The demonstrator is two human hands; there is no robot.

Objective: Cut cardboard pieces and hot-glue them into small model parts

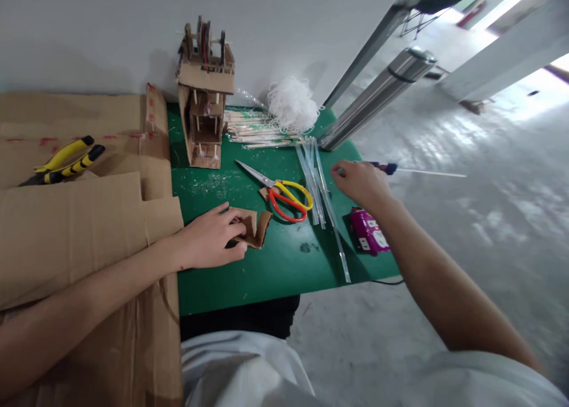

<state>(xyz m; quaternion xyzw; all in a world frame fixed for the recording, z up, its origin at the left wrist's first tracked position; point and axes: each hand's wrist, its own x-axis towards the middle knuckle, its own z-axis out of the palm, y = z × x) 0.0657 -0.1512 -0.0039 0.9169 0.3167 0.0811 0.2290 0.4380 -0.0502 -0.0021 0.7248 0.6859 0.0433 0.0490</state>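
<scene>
My left hand (216, 238) rests on the green table, its fingers curled over a small folded cardboard piece (249, 222) whose right flap stands up. My right hand (362, 182) is closed above the table's right edge. Behind it shows the dark blue back of what looks like a glue gun (387, 168), with a long white glue stick (431, 172) poking out to the right; its front is hidden by the hand. Between the hands lie scissors (288, 199) with yellow and orange handles, blades apart, and several clear glue sticks (316, 185).
A cardboard model with wheels on top (207, 99) stands at the back by the wall. Beside it lie thin wooden sticks (253, 125) and a white stringy bundle (293, 103). Pliers (66, 161) rest on cardboard sheets (80, 229) at left. A purple packet (368, 232) sits near the right edge.
</scene>
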